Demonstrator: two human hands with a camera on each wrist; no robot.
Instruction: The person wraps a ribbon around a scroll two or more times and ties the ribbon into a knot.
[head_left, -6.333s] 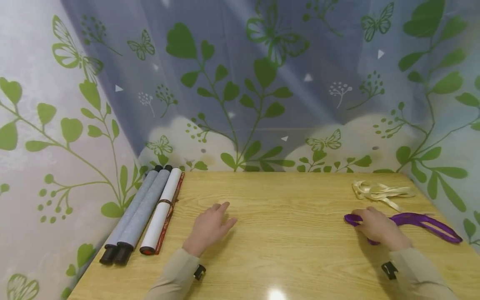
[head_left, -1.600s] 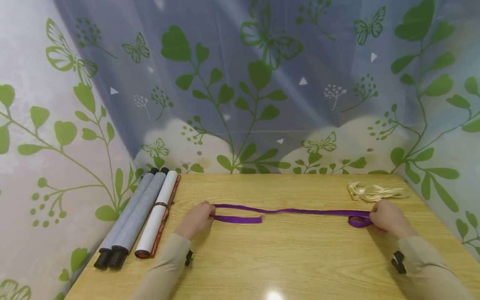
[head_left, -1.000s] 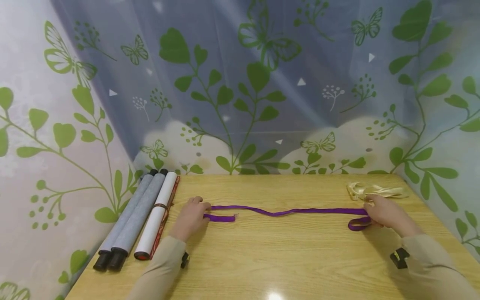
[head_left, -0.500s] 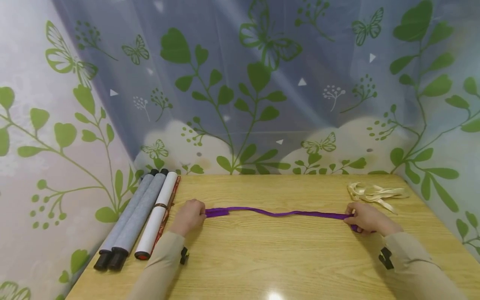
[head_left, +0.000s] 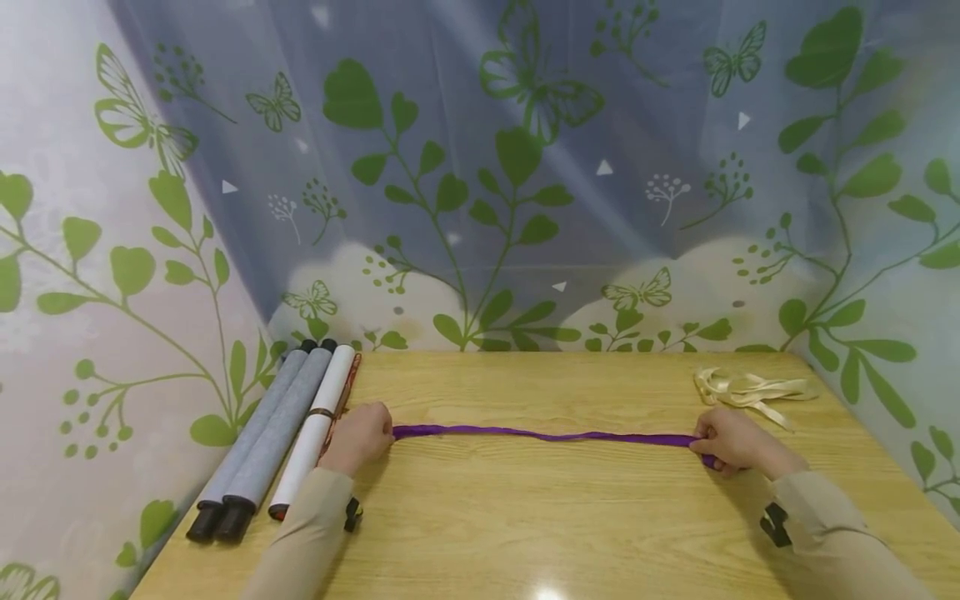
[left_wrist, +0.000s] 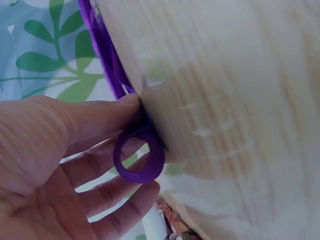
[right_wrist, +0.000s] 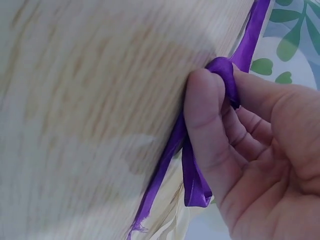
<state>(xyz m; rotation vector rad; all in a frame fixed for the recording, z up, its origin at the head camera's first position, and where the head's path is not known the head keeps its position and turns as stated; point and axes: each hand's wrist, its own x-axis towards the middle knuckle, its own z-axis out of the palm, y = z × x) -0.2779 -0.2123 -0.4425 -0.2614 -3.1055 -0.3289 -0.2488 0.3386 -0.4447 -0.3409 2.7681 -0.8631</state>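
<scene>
A purple ribbon (head_left: 540, 436) stretches nearly straight across the wooden table between two hands. At its left end, my left hand (head_left: 360, 437) pinches it between thumb and forefinger; a small round loop of ribbon (left_wrist: 141, 170) hangs below the thumb in the left wrist view. The other fingers of that hand are loosely spread. My right hand (head_left: 738, 443) pinches the opposite end. In the right wrist view, a fold of the ribbon (right_wrist: 196, 182) and a frayed tail show beside those fingers. My left hand is close beside a white roll (head_left: 303, 450) and covers part of it.
Two grey rolls (head_left: 266, 433) with black ends lie left of the white one, which has a brown tie round it. A heap of cream ribbon (head_left: 750, 388) lies behind my right hand. Patterned curtain (head_left: 525, 208) closes off the table's back and sides.
Earlier the ribbon lay bunched by my right hand and my left was empty. Lately my left hand has moved left, its loose tail has vanished into the grip, and the ribbon has straightened.
</scene>
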